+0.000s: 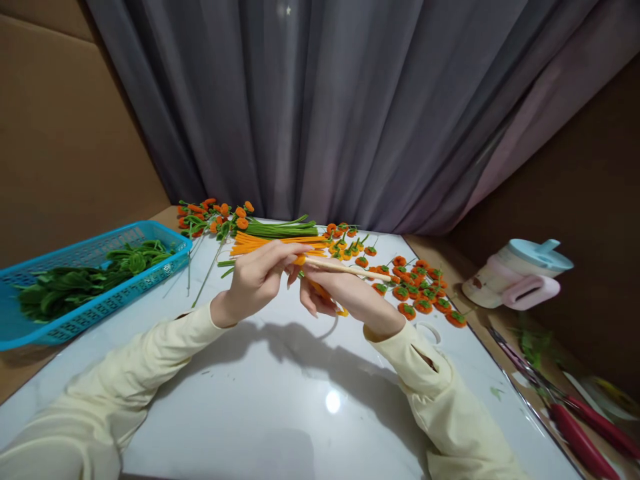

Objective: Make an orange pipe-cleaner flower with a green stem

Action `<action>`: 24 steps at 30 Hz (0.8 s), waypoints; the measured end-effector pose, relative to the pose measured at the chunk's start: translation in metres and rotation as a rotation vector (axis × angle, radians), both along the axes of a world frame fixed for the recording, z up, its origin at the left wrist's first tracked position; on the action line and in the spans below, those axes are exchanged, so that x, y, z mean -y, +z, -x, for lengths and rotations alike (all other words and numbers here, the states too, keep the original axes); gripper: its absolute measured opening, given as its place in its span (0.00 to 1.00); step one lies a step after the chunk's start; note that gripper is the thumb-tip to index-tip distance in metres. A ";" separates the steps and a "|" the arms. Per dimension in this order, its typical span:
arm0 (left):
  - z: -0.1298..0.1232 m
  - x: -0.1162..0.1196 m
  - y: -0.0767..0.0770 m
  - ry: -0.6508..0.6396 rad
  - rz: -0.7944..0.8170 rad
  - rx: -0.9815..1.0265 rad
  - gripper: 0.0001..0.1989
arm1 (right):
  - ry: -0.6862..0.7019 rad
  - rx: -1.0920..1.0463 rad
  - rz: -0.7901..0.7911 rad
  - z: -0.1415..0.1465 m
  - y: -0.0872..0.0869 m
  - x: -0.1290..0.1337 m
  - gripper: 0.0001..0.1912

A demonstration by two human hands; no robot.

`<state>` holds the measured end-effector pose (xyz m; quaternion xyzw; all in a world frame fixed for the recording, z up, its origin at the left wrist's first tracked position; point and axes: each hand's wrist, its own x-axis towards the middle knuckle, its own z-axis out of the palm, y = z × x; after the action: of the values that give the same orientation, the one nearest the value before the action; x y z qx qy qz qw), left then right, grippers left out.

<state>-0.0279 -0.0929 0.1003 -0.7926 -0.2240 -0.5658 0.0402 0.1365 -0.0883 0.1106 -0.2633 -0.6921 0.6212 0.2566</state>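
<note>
Both hands meet above the white table, fingers closed together. My left hand [260,277] pinches an orange pipe cleaner [299,259] at the near end of a thin wooden stick [357,269]. That stick rests across my right hand [340,290], which grips it between thumb and fingers; the exact hold is partly hidden. More of the orange fuzzy strand shows below, among the right fingers. Just behind the hands lie a bundle of orange pipe cleaners [280,244] and a bundle of green pipe cleaners [285,229].
Finished orange balls with green tops [415,285] spread to the right, with stemmed orange ones [220,217] at back left. A blue basket [105,293] holds green leaf pieces. On the right are a lidded cup [520,273], red-handled pliers [580,427] and a white ring [429,332].
</note>
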 end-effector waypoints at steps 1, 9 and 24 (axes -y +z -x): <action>0.001 -0.001 -0.001 0.005 -0.042 -0.038 0.16 | 0.003 0.023 0.002 -0.001 0.001 0.000 0.11; 0.005 -0.006 -0.004 0.114 -0.231 -0.236 0.13 | 0.065 0.159 -0.010 -0.013 0.009 0.002 0.13; 0.026 -0.018 0.014 0.336 -0.195 0.054 0.11 | -0.175 1.209 -0.616 -0.059 -0.011 -0.059 0.13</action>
<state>-0.0537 -0.0752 0.1139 -0.7207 -0.2985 -0.5913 0.2045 0.1952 -0.0292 0.0997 -0.5338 -0.8351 0.1167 -0.0628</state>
